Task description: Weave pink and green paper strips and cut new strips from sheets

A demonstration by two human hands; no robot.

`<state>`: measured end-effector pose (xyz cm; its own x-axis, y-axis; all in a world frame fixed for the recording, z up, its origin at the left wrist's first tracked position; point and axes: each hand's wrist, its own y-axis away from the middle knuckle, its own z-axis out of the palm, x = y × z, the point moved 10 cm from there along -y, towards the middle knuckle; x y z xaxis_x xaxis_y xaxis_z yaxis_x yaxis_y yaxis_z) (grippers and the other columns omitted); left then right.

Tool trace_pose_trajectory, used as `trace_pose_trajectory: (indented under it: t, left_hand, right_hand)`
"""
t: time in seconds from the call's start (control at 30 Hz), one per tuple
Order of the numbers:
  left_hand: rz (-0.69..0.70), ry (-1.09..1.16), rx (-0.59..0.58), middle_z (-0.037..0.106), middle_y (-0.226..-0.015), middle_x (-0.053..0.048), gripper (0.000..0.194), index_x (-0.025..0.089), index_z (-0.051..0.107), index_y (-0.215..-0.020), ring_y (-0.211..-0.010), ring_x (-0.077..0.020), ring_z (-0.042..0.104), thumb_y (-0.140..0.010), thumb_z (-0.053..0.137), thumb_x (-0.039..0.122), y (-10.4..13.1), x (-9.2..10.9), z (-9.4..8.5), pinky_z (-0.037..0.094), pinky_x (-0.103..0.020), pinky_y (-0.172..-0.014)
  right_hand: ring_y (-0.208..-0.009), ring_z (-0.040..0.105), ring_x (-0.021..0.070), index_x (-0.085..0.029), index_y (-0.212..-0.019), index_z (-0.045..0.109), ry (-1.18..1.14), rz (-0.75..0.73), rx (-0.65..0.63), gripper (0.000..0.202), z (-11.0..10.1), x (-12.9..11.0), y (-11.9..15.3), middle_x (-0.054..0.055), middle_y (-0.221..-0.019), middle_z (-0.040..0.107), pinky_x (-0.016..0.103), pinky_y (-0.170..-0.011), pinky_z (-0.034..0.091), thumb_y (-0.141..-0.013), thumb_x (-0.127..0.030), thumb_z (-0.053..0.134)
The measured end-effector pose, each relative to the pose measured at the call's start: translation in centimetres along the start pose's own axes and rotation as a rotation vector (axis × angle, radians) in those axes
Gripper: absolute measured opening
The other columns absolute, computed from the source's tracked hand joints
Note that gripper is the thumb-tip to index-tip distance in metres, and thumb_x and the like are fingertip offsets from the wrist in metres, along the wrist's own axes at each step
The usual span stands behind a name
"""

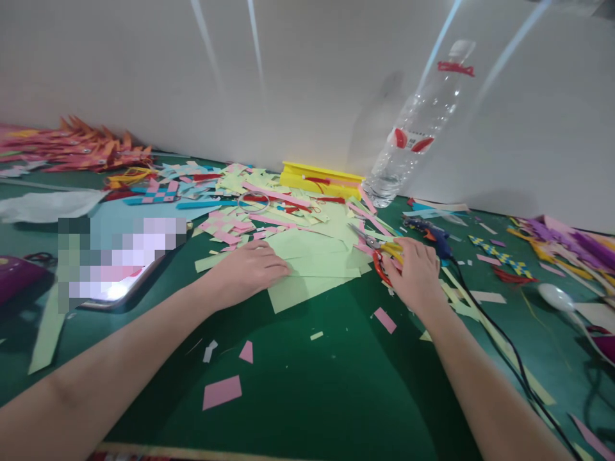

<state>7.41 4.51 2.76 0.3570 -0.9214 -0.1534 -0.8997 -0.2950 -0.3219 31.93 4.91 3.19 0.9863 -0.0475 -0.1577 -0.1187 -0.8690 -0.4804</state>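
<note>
My left hand (257,267) lies palm down at the left end of pale green paper pieces (317,256), its fingers close together; whether anything is pinched under them is hidden. On the right, my right hand (417,272) is closed round the red and yellow handles of a pair of scissors (368,239). The blades point away to the upper left, over pink strips and green paper. One larger green sheet (293,294) sticks out below the other pieces, between my hands.
A clear bottle (408,137) leans against the grey wall beside a yellow folded strip (298,178). A lit phone (129,262) lies left. Right are a blue glue gun (435,237) with a black cable and a white spoon (557,298). Paper scraps (221,392) dot the green table.
</note>
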Motion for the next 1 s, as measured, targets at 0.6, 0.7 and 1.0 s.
trace_pose_trajectory:
  t: [0.6,0.7,1.0]
  left_hand:
    - [-0.252,0.572,0.044,0.072,-0.089,-0.003,0.025,0.022,0.066,-0.111,-0.080,-0.0132,0.065,-0.093,0.050,0.025,0.0,-1.2,-0.3,0.049,-0.022,-0.070]
    - [-0.265,0.716,-0.033,0.073,-0.087,-0.003,0.027,0.021,0.067,-0.110,-0.076,-0.0130,0.066,-0.089,0.053,0.026,-0.2,-0.8,-0.1,0.050,-0.021,-0.067]
    - [-0.465,0.372,0.094,0.074,-0.088,-0.005,0.034,0.020,0.071,-0.091,-0.082,-0.0208,0.066,-0.094,0.041,0.035,0.8,-4.2,-0.3,0.051,-0.033,-0.075]
  right_hand:
    - [-0.080,0.062,0.0194,-0.025,-0.102,0.067,-0.559,-0.455,-0.363,0.019,0.3,-8.3,2.8,0.003,-0.085,0.072,0.040,-0.083,0.048,-0.088,-0.033,0.057]
    - [-0.078,0.061,0.0179,-0.024,-0.095,0.070,-0.630,-0.362,-0.474,0.018,0.9,-8.0,2.8,0.003,-0.084,0.070,0.035,-0.075,0.050,-0.085,-0.036,0.061]
    - [-0.079,0.062,0.0166,-0.024,-0.090,0.072,-0.704,-0.346,-0.804,0.016,1.8,-9.6,4.5,0.003,-0.088,0.069,0.031,-0.072,0.050,-0.083,-0.035,0.063]
